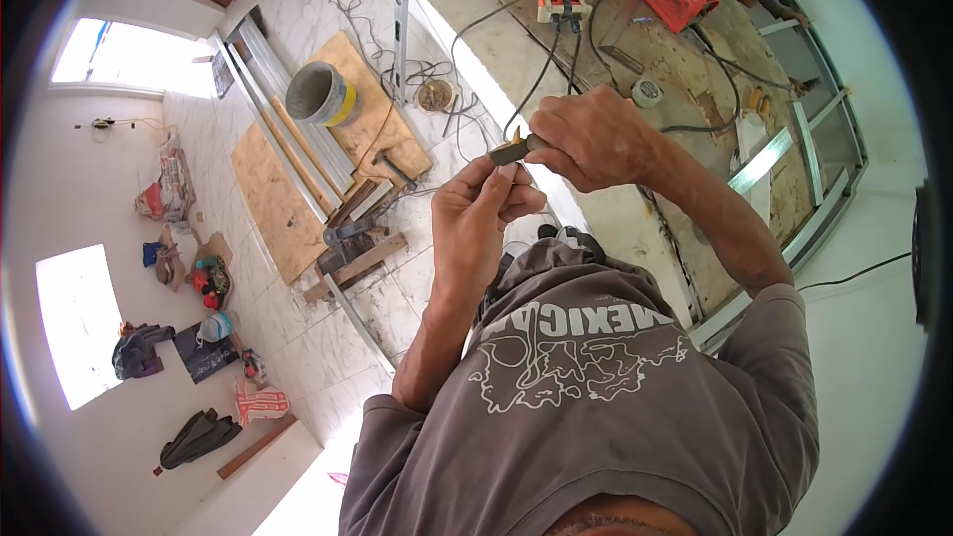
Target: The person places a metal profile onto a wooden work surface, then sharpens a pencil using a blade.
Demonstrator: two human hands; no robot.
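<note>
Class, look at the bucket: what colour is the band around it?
The band is yellow; the head view shows it best.

Grey-brown T-shirt (615, 437), short sleeves (772, 337), white lettering (596, 322).

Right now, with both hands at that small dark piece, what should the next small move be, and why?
Probably a slight, careful turn by the right hand, with the left hand bracing: the left pinches one end of the small dark piece, while the right appears closed at the other.
</note>
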